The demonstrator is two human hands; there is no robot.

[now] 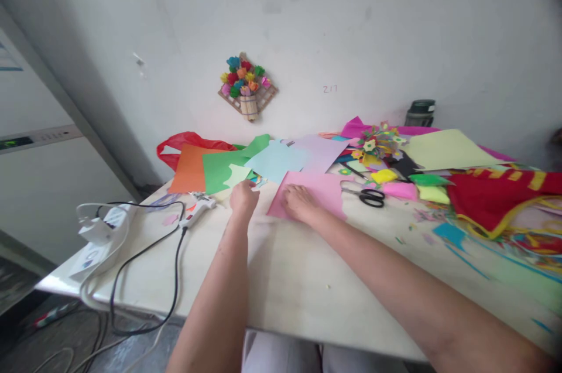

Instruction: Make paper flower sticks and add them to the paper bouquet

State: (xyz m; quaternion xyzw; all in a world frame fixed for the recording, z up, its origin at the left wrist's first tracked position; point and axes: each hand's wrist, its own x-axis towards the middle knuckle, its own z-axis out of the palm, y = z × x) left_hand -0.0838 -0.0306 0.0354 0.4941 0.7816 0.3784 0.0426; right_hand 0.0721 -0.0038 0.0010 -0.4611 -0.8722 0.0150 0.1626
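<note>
My left hand (244, 197) has its fingers curled at the lower edge of a pale green paper cutout (237, 174). Whatever lies between those fingertips is hidden. A pink sheet of paper (325, 191) lies flat on the table, and my right hand (299, 202) rests on its left part with the fingers stretched out. Behind both hands, a light blue sheet (274, 159), a lilac sheet (318, 153), a green sheet (215, 171) and an orange sheet (188, 168) overlap. Black-handled scissors (371, 197) lie just right of the pink sheet.
At the left are a white glue gun (197, 211) with a black cord and a power strip (103, 238). Paper flowers (380, 141), clay packets (399, 190) and red fabric (487, 197) crowd the right side. A flower decoration (248, 89) hangs on the wall.
</note>
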